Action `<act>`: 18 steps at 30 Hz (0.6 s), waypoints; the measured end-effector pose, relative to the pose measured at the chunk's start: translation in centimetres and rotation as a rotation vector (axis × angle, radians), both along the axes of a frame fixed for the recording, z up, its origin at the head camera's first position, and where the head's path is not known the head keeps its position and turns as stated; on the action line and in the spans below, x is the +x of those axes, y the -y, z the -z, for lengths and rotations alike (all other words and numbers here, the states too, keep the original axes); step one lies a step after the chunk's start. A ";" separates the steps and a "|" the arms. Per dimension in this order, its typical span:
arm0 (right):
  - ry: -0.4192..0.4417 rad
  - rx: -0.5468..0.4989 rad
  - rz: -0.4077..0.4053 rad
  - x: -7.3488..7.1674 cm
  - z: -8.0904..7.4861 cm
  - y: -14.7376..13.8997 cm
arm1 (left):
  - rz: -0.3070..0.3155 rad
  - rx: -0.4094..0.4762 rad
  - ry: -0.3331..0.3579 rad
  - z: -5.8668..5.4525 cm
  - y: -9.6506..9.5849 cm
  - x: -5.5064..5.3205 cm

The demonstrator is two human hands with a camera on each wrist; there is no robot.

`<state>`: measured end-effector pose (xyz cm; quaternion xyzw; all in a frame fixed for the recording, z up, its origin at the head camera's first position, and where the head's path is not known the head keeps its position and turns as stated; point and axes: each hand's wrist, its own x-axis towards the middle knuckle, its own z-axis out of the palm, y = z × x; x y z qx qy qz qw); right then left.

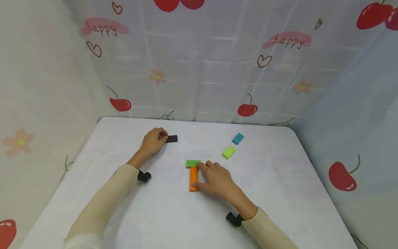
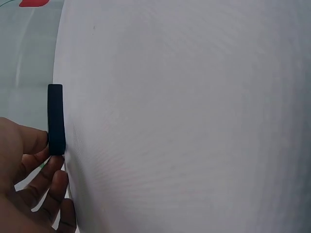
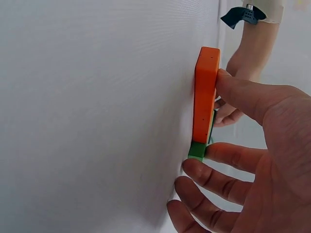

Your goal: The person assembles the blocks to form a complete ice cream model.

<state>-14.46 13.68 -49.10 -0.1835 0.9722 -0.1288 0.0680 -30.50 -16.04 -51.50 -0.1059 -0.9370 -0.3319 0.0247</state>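
Observation:
At the back left of the table, my left hand pinches the near end of a flat dark block. The left wrist view shows my thumb against one face of this dark block. A green block lies crosswise at the far end of a long orange block, forming a T. Over their right side is my right hand, with fingers spread. Its thumb touches the orange block, and its index fingertip rests at the green block.
Right of centre lie a lime block and a blue block. White cloth covers the table. A printed curtain rises behind its back edge. Each wrist bears a black strap mount.

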 end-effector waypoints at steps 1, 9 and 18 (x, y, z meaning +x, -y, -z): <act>0.000 0.002 0.000 0.0 0.0 0.0 | 0.004 -0.003 0.001 0.1 0.1 -0.1; -0.010 -0.020 0.003 0.2 -0.2 0.1 | 0.005 -0.015 0.004 0.5 0.2 -0.4; -0.009 -0.029 0.011 0.2 -0.1 0.2 | 0.004 -0.037 0.019 0.3 0.1 -0.4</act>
